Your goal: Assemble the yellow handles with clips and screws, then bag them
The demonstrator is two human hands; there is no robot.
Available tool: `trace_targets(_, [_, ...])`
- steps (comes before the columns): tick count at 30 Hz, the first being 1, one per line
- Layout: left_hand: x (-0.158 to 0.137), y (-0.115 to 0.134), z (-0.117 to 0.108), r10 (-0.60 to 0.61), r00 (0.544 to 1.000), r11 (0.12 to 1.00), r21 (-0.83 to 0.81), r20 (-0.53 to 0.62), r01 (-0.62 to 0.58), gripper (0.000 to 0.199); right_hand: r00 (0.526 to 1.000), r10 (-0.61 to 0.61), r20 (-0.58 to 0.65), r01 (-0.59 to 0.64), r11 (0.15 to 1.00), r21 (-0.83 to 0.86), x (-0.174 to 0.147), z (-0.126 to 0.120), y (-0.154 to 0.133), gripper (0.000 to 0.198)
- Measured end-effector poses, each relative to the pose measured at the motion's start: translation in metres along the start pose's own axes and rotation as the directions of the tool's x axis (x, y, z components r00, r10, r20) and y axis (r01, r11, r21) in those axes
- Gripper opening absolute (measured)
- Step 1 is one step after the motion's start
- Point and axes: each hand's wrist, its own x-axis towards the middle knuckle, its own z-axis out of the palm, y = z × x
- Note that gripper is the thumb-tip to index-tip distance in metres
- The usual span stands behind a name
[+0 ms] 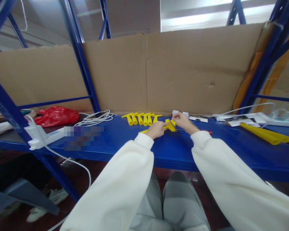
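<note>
My left hand (157, 129) is closed around a yellow plastic piece (170, 126), whose wider end sticks out to the right of the fingers. My right hand (182, 122) is pinched at that end, by a thin dark edge; what its fingertips hold is too small to make out. Just left of the hands, several yellow T-shaped plastic pieces (141, 119) stand in a row, their round open ends facing me. Behind my right hand lies a small stack of white pieces (180, 114). A red-tipped item (209, 132) shows beside my right wrist.
Long yellow tubes (262, 133) lie at the right of the blue table (125, 144), near white packets (245, 118). At left are coiled white cable (98, 118), a power strip (45, 136) and a red bag (56, 116). Cardboard (183, 67) stands behind, between blue posts.
</note>
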Motion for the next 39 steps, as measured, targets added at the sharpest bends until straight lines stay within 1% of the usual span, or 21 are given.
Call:
trace_targets(4, [0.001, 0.0, 0.001, -0.008, 1.0, 1.0, 0.009, -0.019, 0.008, 0.036, 0.992, 0.084, 0.091, -0.087, 0.996, 0.031, -0.003, -0.005, 0.0, 0.016])
trace_targets(7, [0.001, -0.001, 0.002, -0.023, 0.999, 1.0, 0.009, -0.022, 0.023, 0.041, 0.982, 0.106, 0.156, -0.113, 0.993, 0.036, -0.005, -0.005, 0.001, 0.016])
trace_targets(10, [0.0, -0.001, 0.001, -0.027, 0.999, 1.0, 0.006, -0.033, 0.027, 0.044, 0.98, 0.114, 0.164, -0.121, 0.992, 0.034, -0.006, -0.005, -0.001, 0.016])
trace_targets(13, [-0.001, 0.0, 0.0, -0.005, 0.999, 1.0, 0.011, -0.039, 0.006, 0.049, 0.98, 0.123, 0.16, -0.129, 0.991, 0.027, -0.008, -0.005, -0.003, 0.014])
trace_targets(18, [-0.003, 0.002, -0.004, 0.022, 1.0, 0.998, 0.066, -0.016, -0.021, 0.046, 0.976, 0.119, 0.182, -0.124, 0.992, 0.016, -0.009, -0.004, -0.001, 0.015])
trace_targets(20, [-0.003, 0.002, -0.004, 0.021, 1.0, 0.997, 0.071, -0.02, -0.02, 0.047, 0.982, 0.108, 0.156, -0.112, 0.994, 0.019, -0.003, -0.006, 0.003, 0.016])
trace_targets(23, [-0.002, 0.001, -0.003, 0.023, 0.999, 0.998, 0.057, -0.023, -0.022, 0.045, 0.998, 0.045, 0.034, -0.047, 0.998, 0.041, 0.009, -0.014, 0.01, 0.019])
trace_targets(26, [-0.003, 0.001, -0.003, 0.019, 0.999, 0.999, 0.042, -0.027, -0.018, 0.043, 0.996, -0.017, -0.09, 0.021, 0.999, 0.045, 0.018, -0.033, 0.016, 0.034])
trace_targets(28, [-0.003, 0.002, -0.003, 0.012, 1.0, 0.999, 0.042, -0.028, -0.011, 0.043, 0.991, -0.025, -0.131, 0.022, 0.999, -0.025, 0.02, -0.049, 0.017, 0.041])
trace_targets(29, [-0.003, 0.002, -0.003, 0.01, 1.0, 0.999, 0.043, -0.027, -0.009, 0.043, 0.99, -0.027, -0.138, 0.013, 0.995, -0.104, 0.019, -0.058, 0.017, 0.042])
trace_targets(30, [-0.003, 0.002, -0.003, 0.011, 1.0, 0.999, 0.045, -0.027, -0.009, 0.042, 0.991, -0.022, -0.129, -0.005, 0.978, -0.208, 0.018, -0.065, 0.017, 0.041])
trace_targets(32, [-0.003, 0.002, -0.003, 0.019, 0.999, 0.999, 0.047, -0.026, -0.017, 0.042, 0.995, 0.016, -0.1, -0.058, 0.902, -0.428, 0.014, -0.077, 0.015, 0.04])
trace_targets(34, [-0.003, 0.002, -0.003, 0.027, 0.999, 0.998, 0.049, -0.024, -0.026, 0.042, 0.995, 0.085, -0.051, -0.098, 0.799, -0.593, 0.01, -0.082, 0.014, 0.039])
trace_targets(35, [-0.003, 0.002, -0.003, 0.029, 0.999, 0.998, 0.05, -0.024, -0.028, 0.042, 0.993, 0.12, -0.017, -0.102, 0.753, -0.65, 0.009, -0.082, 0.013, 0.039])
trace_targets(37, [-0.003, 0.002, -0.003, 0.031, 0.999, 0.998, 0.052, -0.025, -0.03, 0.042, 0.979, 0.186, 0.082, -0.07, 0.688, -0.722, 0.007, -0.079, 0.014, 0.04])
trace_targets(39, [-0.003, 0.002, -0.003, 0.032, 0.999, 0.998, 0.053, -0.027, -0.03, 0.042, 0.955, 0.237, 0.177, -0.021, 0.649, -0.76, 0.006, -0.073, 0.016, 0.041])
